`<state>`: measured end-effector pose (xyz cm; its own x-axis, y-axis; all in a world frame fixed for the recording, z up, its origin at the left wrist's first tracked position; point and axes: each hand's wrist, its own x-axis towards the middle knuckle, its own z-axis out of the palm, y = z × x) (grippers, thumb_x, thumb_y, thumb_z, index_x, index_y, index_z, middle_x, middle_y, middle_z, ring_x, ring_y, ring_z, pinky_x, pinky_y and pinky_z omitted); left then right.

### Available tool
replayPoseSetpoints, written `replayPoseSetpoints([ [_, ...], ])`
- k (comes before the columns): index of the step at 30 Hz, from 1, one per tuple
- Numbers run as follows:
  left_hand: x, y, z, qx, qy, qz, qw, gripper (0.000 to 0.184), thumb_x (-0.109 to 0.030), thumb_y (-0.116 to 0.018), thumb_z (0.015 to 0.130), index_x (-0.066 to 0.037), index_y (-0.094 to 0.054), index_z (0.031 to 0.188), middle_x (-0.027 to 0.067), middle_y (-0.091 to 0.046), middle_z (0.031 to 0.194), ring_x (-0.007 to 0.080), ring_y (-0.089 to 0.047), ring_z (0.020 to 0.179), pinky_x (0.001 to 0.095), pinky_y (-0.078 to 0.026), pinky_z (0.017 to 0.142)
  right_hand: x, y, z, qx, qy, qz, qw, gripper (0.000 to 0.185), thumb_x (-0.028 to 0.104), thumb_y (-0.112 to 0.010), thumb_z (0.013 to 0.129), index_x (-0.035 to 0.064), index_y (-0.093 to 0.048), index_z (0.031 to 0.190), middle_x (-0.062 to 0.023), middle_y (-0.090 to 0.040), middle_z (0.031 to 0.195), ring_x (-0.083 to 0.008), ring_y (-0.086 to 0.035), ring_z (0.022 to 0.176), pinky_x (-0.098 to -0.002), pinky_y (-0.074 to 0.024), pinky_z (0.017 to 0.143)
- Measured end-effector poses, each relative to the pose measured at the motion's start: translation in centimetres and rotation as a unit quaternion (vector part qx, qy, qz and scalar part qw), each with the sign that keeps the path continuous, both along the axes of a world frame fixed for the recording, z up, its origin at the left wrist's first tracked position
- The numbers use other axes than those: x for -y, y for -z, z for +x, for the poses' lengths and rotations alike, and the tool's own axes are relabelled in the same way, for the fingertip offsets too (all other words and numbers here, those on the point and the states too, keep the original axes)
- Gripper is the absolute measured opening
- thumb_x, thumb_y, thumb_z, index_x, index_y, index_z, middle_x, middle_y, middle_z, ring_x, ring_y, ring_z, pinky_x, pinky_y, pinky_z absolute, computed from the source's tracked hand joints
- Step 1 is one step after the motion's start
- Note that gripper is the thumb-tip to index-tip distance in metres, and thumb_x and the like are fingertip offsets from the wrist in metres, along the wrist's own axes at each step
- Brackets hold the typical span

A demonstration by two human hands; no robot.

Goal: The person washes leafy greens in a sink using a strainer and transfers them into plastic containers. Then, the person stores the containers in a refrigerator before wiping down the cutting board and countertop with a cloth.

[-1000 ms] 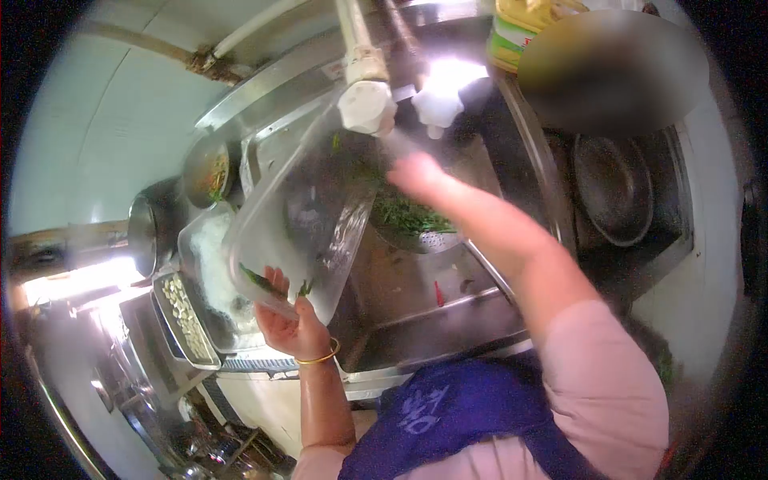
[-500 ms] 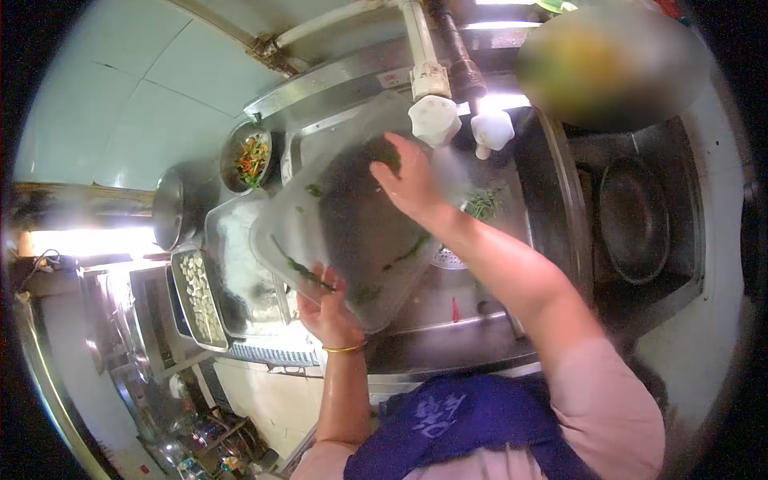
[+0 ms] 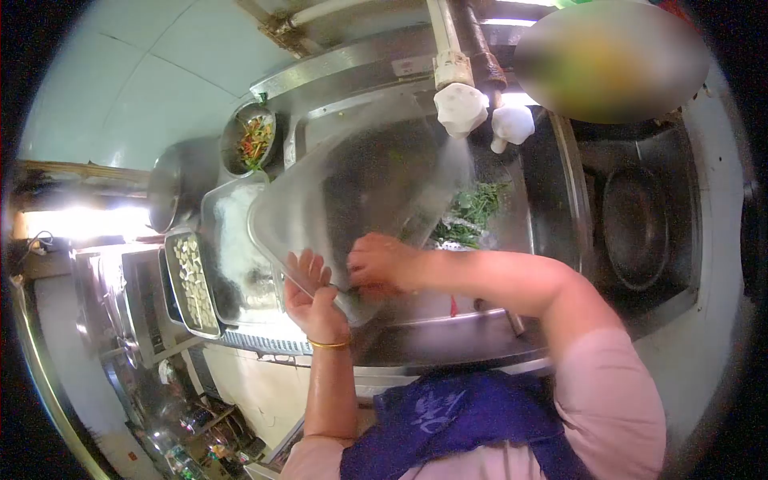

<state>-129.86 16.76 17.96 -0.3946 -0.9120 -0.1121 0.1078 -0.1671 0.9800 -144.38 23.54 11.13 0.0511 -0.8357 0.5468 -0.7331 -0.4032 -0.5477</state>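
Observation:
A deep rectangular tub [image 3: 280, 212] with rounded corners is tilted over the sink, its inside wet and dark. My left hand [image 3: 316, 308] grips the tub's near left rim, thumb and fingers on either side of the edge. Over the near part of the tub is my right hand [image 3: 386, 262], its fingers curled down; whatever they hold is hidden. To the right of the tub lies a heap of leafy greens [image 3: 480, 204]. Water runs from a white-knobbed tap [image 3: 462, 110] between the tub and the greens.
A bowl of cut red and green peppers [image 3: 254, 140] stands at the back left. Nearer are a pan with white contents [image 3: 236, 240] and a tray of pale pieces [image 3: 194, 284]. A red chili [image 3: 453, 306] lies by the sink's front edge. A second basin [image 3: 636, 232] is at right.
My right hand has come from the tub's far side toward me and closed its fingers. More greens now lie at right. The green strip by my left hand is gone from there.

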Motion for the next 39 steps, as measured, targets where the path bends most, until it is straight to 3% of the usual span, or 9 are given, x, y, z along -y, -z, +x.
replayPoseSetpoints([
  [7,0.1,0.2,0.4,0.021,0.019,-0.1,0.995,0.072,0.002,-0.058,0.064,0.0,-0.042,0.133,0.0184,-0.052,0.128,0.031,-0.054,0.115,0.0413,-0.042,0.097,-3.8,7.2,-10.9,-0.271,0.217,0.299,0.889,0.014,0.016,-0.061,0.073,0.0132,-0.065,0.086,-0.0053,-0.06,0.091,-0.0251,-0.059,0.092,-0.0363,-0.052,0.073],
  [17,0.8,1.1,1.1,0.156,0.006,-0.449,0.88,0.051,0.008,-0.045,0.073,0.012,-0.045,0.124,0.0224,-0.055,0.121,0.0316,-0.057,0.11,0.0381,-0.042,0.097,-5.7,8.2,-14.1,-0.398,0.061,0.502,0.765,0.015,0.016,-0.062,0.073,0.0104,-0.069,0.085,-0.0066,-0.064,0.097,-0.0251,-0.062,0.092,-0.0379,-0.0514,0.075],
  [19,1.2,0.6,1.5,0.096,-0.066,-0.347,0.931,0.055,0.008,-0.044,0.072,0.009,-0.043,0.127,0.0215,-0.053,0.124,0.0318,-0.055,0.113,0.0427,-0.043,0.098,-7.5,10.0,-15.4,-0.29,0.134,0.565,0.76,0.016,0.016,-0.061,0.073,0.0106,-0.07,0.086,-0.0075,-0.065,0.099,-0.0262,-0.062,0.091,-0.0396,-0.0513,0.073],
  [22,3.7,-0.4,4.4,0.026,-0.145,-0.196,0.969,0.059,0.009,-0.051,0.075,0.003,-0.04,0.132,0.0179,-0.049,0.129,0.0299,-0.051,0.115,0.0425,-0.046,0.093,-7.3,10.6,-14.6,-0.12,0.321,0.425,0.838,0.016,0.012,-0.061,0.069,0.0075,-0.064,0.085,-0.013,-0.063,0.09,-0.0312,-0.062,0.088,-0.0447,-0.0506,0.077],
  [25,6.1,-0.5,7.8,-0.047,-0.212,-0.059,0.974,0.058,0.003,-0.055,0.077,-0.001,-0.039,0.132,0.0152,-0.048,0.129,0.0287,-0.047,0.116,0.0447,-0.042,0.095,-5.1,10.7,-12.7,-0.121,0.352,0.356,0.857,0.022,0.015,-0.065,0.068,0.0066,-0.06,0.087,-0.0132,-0.06,0.092,-0.032,-0.059,0.094,-0.0441,-0.0497,0.079],
  [28,9.0,1.6,13.0,-0.107,-0.267,0.052,0.956,0.05,0.0,-0.052,0.078,-0.003,-0.041,0.127,0.0139,-0.048,0.125,0.0294,-0.046,0.116,0.047,-0.038,0.098,-4.9,10.2,-9.8,-0.208,0.315,0.324,0.867,0.061,0.026,-0.075,0.066,0.0208,-0.053,0.122,-0.0134,-0.044,0.131,-0.0359,-0.039,0.124,-0.0454,-0.0448,0.092],
  [32,12.2,4.8,19.1,-0.188,-0.281,0.156,0.928,0.035,-0.003,-0.046,0.075,-0.003,-0.046,0.11,0.0135,-0.05,0.118,0.0308,-0.046,0.112,0.0465,-0.038,0.097,-5.5,12.7,-9.5,-0.206,0.294,0.464,0.81,0.07,0.019,-0.074,0.065,0.0243,-0.048,0.13,-0.0132,-0.039,0.138,-0.0379,-0.035,0.127,-0.0482,-0.0423,0.096],
  [36,12.2,6.2,23.5,-0.208,-0.257,0.22,0.918,0.034,-0.003,-0.045,0.072,-0.003,-0.047,0.106,0.0134,-0.05,0.115,0.0294,-0.046,0.111,0.0445,-0.043,0.092,-7.3,14.1,-13.9,-0.088,0.308,0.57,0.757,0.071,0.011,-0.071,0.063,0.0172,-0.048,0.13,-0.0158,-0.046,0.133,-0.0378,-0.041,0.124,-0.0469,-0.0411,0.098],
  [39,12.4,7.2,26.9,-0.248,-0.288,0.215,0.9,0.036,-0.003,-0.045,0.072,-0.002,-0.047,0.108,0.0136,-0.049,0.119,0.0293,-0.047,0.11,0.0449,-0.043,0.091,-8.3,11.7,-15.9,0.0,0.361,0.48,0.799,0.068,0.013,-0.071,0.065,0.0051,-0.048,0.128,-0.0198,-0.052,0.126,-0.0369,-0.048,0.117,-0.0434,-0.0397,0.1],
])
